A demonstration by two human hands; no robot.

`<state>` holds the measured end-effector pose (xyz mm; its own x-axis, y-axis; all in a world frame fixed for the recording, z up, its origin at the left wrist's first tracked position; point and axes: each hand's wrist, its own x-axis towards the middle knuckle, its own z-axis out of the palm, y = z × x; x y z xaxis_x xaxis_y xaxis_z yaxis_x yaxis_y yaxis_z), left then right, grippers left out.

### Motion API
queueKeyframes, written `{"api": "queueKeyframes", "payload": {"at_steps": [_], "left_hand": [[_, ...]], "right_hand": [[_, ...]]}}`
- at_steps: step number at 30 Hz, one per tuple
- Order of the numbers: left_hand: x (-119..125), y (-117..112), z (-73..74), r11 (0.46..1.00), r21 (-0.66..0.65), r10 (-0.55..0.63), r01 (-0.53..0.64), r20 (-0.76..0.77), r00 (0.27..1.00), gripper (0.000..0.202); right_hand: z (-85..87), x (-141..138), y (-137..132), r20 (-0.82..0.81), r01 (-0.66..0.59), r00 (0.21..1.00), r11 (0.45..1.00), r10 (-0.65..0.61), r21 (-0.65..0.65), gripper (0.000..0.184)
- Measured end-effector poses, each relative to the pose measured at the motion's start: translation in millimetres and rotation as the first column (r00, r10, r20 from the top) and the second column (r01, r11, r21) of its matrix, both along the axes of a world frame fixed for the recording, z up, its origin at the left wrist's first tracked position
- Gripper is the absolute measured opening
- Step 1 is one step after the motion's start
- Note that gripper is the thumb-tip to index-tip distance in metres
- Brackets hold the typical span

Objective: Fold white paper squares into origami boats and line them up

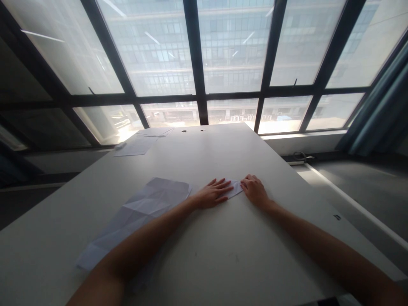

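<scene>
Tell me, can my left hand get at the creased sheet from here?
Probably yes: the creased sheet lies just left of the left hand, and nothing seems to stand between them. That hand is spread on the folded paper, though, so it would have to lift off first.

Wide white table (219, 159), far end close to windows. On far left corner of table, flat white papers (135, 148). Near far edge, round dark hole (184, 131), with smaller dark spot just to right. Near right edge, small dark mark (337, 217). Behind, glass panes in thick dark frame (195, 51); through glass, pale building (165, 55) with many windows. At right, blue-grey curtain (379, 102), coiled cable (299, 156) near wall, and long white strip (357, 208) along grey floor (379, 182).
</scene>
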<state>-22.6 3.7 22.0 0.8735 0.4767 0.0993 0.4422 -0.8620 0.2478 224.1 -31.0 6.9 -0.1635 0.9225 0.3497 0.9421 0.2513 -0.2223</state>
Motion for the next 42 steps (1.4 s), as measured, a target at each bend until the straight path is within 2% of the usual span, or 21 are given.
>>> {"api": "queueKeyframes", "payload": {"at_steps": [4, 8, 11, 14, 21, 27, 33, 42], "left_hand": [[1.0, -1.3, -3.2, 0.999, 0.011, 0.031, -0.031, -0.025, 0.999, 0.055], [1.6, -1.2, -7.9, 0.997, 0.032, 0.075, -0.075, -0.012, 0.997, 0.058], [1.6, -1.0, -8.7, 0.996, 0.036, 0.08, -0.079, -0.023, 0.997, 0.06], [1.3, -0.8, -8.0, 0.997, 0.045, 0.061, -0.06, -0.033, 0.998, 0.06], [0.1, 0.5, -8.0, 0.999, 0.039, 0.037, -0.035, -0.058, 0.998, 0.052], [-0.4, 1.3, -8.1, 0.999, 0.029, 0.036, -0.034, -0.071, 0.997, 0.051], [-0.3, 0.8, -5.5, 0.999, 0.018, 0.036, -0.035, -0.079, 0.996, 0.052], [2.2, 2.1, -5.0, 0.999, 0.031, 0.044, -0.04, -0.128, 0.991, 0.053]], "right_hand": [[-4.9, -17.0, -10.0, -0.025, -0.109, 0.994, 0.993, 0.108, -0.039, 0.036], [-14.6, -27.2, -12.3, -0.024, -0.242, 0.97, 0.957, 0.242, -0.159, 0.057], [-19.1, -26.5, -9.9, 0.001, -0.261, 0.963, 0.941, 0.268, -0.214, 0.066], [-20.0, -23.9, -7.6, 0.003, -0.258, 0.964, 0.942, 0.265, -0.217, 0.074], [-20.3, -19.5, -2.7, 0.014, -0.185, 0.981, 0.956, 0.193, -0.227, 0.077], [-20.8, -11.7, 3.7, 0.035, -0.055, 0.997, 0.969, 0.065, -0.242, 0.076], [-15.4, -0.4, 9.0, 0.054, -0.038, 0.997, 0.954, 0.056, -0.298, 0.071], [-18.6, 17.3, 23.2, 0.096, 0.192, 0.981, 0.923, -0.17, -0.332, 0.059]]}}
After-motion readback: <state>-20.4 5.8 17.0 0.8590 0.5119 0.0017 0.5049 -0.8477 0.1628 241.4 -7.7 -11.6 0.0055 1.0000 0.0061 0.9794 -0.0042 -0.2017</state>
